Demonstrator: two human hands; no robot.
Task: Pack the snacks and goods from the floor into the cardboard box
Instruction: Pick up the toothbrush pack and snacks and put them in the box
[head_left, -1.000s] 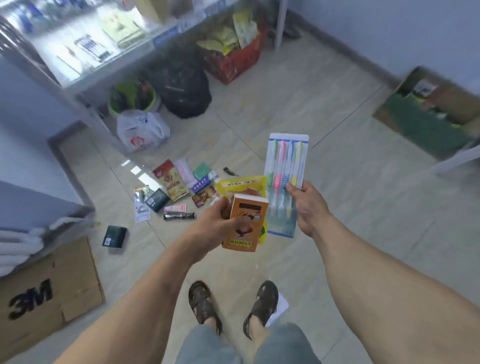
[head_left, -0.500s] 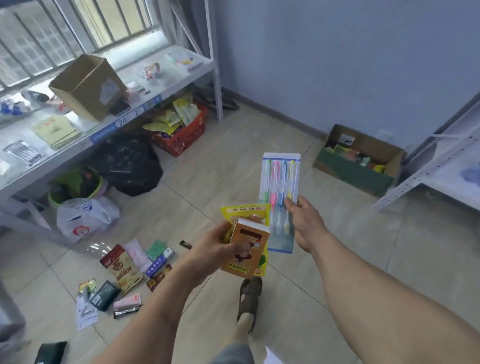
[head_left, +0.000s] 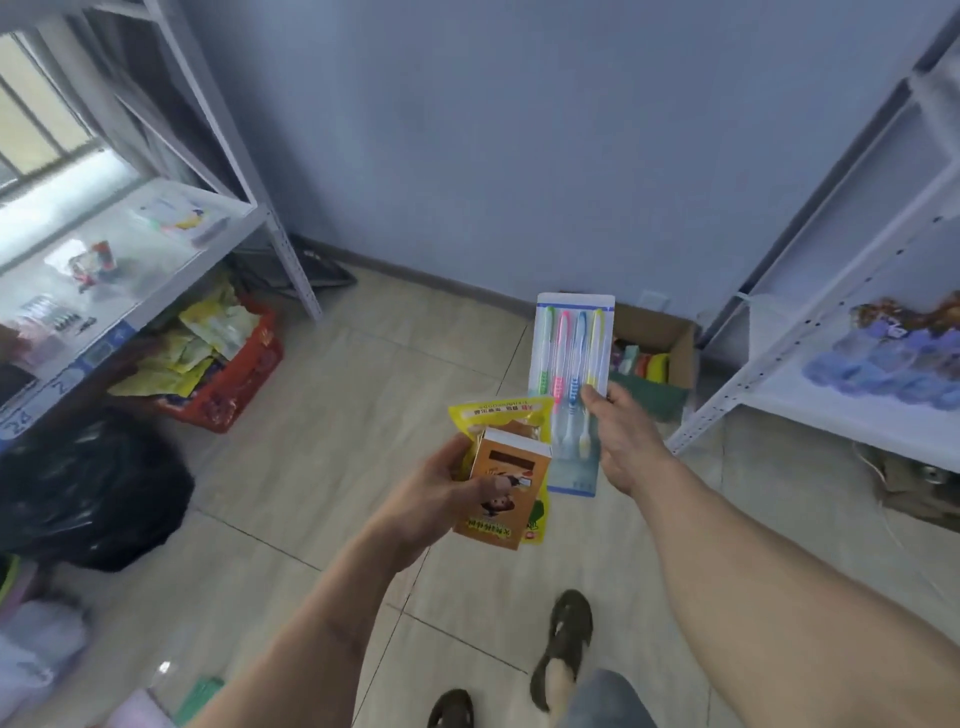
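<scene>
- the left hand (head_left: 441, 499) is clamped on two goods at once: an orange carton (head_left: 501, 486) in front, thumb across its face, and a yellow snack pouch (head_left: 493, 413) stacked behind it, at centre frame.
- the right hand (head_left: 621, 441) pinches the lower part of a toothbrush pack (head_left: 571, 364), which stands upright just right of the pouch, its top reaching toward the middle of the frame.
- the cardboard box (head_left: 670, 338) sits on the floor at centre right, against the wall beside the foot of a white shelf (head_left: 810, 332); the toothbrush pack overlaps its left edge in the view, and coloured goods already lie inside.
- since a second ago the view has lifted off the scattered pile on the floor and swung toward the box, which has gone from the right edge of the frame to straight ahead and larger; both grips hold the same things as before.
- a sandalled foot (head_left: 563, 644) is stepped forward at lower centre, so this reads as the carry leg: pickup is done, the drop into the box is not.
- only a few leftover items show at the lower left edge, blurred.
</scene>
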